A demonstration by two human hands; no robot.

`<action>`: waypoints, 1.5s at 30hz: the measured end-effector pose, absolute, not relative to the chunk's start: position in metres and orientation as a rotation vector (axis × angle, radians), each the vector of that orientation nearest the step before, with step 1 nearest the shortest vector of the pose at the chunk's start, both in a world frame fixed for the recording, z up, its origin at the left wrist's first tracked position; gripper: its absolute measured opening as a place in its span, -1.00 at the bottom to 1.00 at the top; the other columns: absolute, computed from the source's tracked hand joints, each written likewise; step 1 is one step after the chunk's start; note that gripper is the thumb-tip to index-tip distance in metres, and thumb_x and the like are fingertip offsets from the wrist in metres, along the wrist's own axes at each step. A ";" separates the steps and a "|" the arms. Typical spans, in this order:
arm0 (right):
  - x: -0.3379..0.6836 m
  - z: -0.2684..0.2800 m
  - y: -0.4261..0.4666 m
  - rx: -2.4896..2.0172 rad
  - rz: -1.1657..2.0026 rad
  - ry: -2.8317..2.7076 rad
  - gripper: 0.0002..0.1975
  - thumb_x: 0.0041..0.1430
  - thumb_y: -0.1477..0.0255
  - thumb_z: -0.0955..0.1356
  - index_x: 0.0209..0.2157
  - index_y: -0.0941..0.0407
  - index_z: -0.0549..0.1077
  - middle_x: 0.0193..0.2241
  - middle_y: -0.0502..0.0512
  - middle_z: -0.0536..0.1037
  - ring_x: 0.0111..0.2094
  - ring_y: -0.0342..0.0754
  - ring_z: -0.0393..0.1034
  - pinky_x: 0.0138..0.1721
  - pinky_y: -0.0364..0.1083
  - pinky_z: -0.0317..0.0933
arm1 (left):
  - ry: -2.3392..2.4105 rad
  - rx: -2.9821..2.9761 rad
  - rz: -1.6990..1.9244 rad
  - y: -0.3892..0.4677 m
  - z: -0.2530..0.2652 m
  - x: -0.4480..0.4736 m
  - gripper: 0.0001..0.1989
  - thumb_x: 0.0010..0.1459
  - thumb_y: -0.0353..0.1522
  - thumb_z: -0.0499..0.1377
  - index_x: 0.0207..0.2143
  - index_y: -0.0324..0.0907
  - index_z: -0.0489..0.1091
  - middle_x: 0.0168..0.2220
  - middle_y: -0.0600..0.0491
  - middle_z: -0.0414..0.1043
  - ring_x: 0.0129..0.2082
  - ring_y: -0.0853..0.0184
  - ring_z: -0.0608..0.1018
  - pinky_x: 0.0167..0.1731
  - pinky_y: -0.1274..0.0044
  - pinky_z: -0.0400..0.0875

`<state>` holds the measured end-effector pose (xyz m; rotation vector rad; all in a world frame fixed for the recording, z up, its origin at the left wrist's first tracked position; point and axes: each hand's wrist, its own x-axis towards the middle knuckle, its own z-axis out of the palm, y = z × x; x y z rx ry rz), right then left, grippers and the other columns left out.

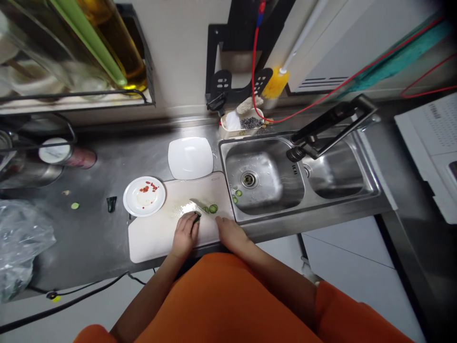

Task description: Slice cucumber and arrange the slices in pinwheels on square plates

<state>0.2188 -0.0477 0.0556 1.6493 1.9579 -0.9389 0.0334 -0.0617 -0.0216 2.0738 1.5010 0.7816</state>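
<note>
My left hand is closed over a short dark green piece of cucumber on the white cutting board. Only the end of that piece shows past the fingers. In my right hand is a knife, its handle hidden in the grip and its blade slanting up and left across the board, just beyond the cucumber. A few cut cucumber slices lie on the far side of the blade. Wet spots shine on the board around them.
A white plate with red bits overlaps the board's left corner. Behind the board sits a square white dish. The steel sink at right has cucumber slices in it. A cucumber end and plastic bag lie left.
</note>
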 end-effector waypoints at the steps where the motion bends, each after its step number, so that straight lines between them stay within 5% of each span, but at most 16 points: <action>1: 0.221 0.057 -0.048 1.661 -0.942 1.936 -0.64 0.25 0.62 0.09 0.01 0.16 0.28 -0.18 0.24 0.48 -0.13 0.02 0.42 -0.21 -0.09 0.27 | 1.500 2.076 0.788 -0.062 -0.021 0.033 -0.74 0.23 -0.39 0.03 -0.05 -0.19 0.37 -0.10 -0.11 0.45 -0.03 0.22 0.45 0.02 0.28 0.36; 45: 0.203 0.092 -0.046 1.576 -1.004 1.921 -0.66 0.27 0.63 0.05 -0.04 0.20 0.31 -0.20 0.26 0.50 -0.14 0.03 0.44 -0.23 -0.11 0.29 | 1.540 2.057 0.828 -0.063 -0.027 0.033 -0.82 0.23 -0.39 0.04 -0.16 -0.19 0.39 -0.18 -0.07 0.46 -0.09 0.25 0.47 -0.01 0.31 0.37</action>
